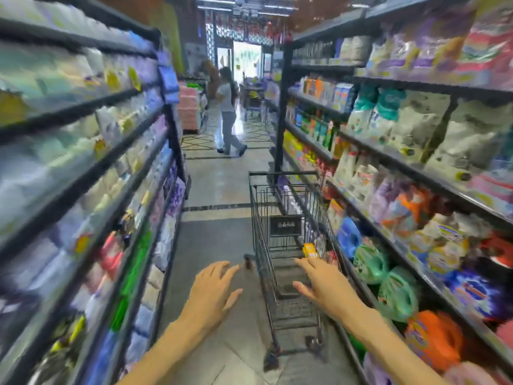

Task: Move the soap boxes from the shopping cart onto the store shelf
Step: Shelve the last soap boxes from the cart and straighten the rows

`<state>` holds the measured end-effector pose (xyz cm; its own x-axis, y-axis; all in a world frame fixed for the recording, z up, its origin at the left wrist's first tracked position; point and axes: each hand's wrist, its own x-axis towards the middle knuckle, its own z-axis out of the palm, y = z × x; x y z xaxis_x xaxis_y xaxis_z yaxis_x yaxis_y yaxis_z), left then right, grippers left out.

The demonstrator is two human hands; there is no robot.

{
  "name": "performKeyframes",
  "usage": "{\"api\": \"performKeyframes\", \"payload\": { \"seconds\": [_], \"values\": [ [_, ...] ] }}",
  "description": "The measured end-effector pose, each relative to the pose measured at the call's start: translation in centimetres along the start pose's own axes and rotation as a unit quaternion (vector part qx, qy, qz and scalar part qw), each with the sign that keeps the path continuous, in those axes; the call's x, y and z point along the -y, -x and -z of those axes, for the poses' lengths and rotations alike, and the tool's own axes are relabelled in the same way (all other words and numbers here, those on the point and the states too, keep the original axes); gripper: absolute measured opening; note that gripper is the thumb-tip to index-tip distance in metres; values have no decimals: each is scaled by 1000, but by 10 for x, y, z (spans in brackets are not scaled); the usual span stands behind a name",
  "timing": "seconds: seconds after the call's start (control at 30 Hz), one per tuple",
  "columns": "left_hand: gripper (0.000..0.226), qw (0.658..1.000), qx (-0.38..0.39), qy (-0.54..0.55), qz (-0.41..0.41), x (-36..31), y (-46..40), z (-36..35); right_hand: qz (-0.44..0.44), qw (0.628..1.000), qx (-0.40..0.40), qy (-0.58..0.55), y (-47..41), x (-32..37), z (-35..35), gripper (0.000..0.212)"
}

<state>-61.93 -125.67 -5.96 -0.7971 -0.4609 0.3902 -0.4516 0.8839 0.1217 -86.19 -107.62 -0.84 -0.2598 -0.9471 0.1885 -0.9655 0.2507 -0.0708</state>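
Nearest the camera, two bare forearms reaching forward over the aisle floor (pixel 222 190). Left hand (pixel 212 290) spread flat above the grey floor, fingers straight and apart, holding nothing, just left of the shopping cart (pixel 288 245) and apart from its black handle end. Right hand (pixel 323 282) stretched over the near end of the cart, fingers straight and slightly fanned, thumb out to the left, gripping nothing.

Just beyond the right fingertips, a small yellow soap box (pixel 309 250) lying inside the cart against its right-hand wire wall, close to the fingertips but whether touched cannot be told. Other small packs blurred beside it along the same wall, too smeared to name.

Cart standing lengthwise in the aisle, tight against the right-hand shelves (pixel 416 168), dark wire basket, a black sign plate (pixel 286 225) hanging inside its middle partition, castors visible below.

Shelves on both sides heavily blurred: on the right, pouches, bottles, green and blue tubs and an orange pack on the lower tiers; on the left shelves (pixel 83 162), pale packets with yellow tags.

Farther down, dark bands crossing the floor. At the aisle's far end, a person (pixel 229 112) in light clothes standing before a bright doorway (pixel 247 59).
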Motion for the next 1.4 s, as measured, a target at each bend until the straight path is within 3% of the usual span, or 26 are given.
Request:
{"api": "performKeyframes", "payload": {
  "seconds": [0.27, 0.77, 1.1, 1.4],
  "values": [
    [59, 998, 20, -12, 54, 135, -62, -22, 13, 999, 28, -24, -156, 32, -46, 59],
    [63, 996, 86, -4, 1, 280, -353, -101, -56, 998, 19, -22, -434, -63, -90, 62],
    [68, 972, 115, 55, -198, 277, -564, -201, -230, 973, 12, 9, -502, -161, -108, 62],
    [56, 886, 160, 130, -415, 213, -707, -291, -476, 878, 25, 37, -496, -220, -105, 62]
  ]
}}
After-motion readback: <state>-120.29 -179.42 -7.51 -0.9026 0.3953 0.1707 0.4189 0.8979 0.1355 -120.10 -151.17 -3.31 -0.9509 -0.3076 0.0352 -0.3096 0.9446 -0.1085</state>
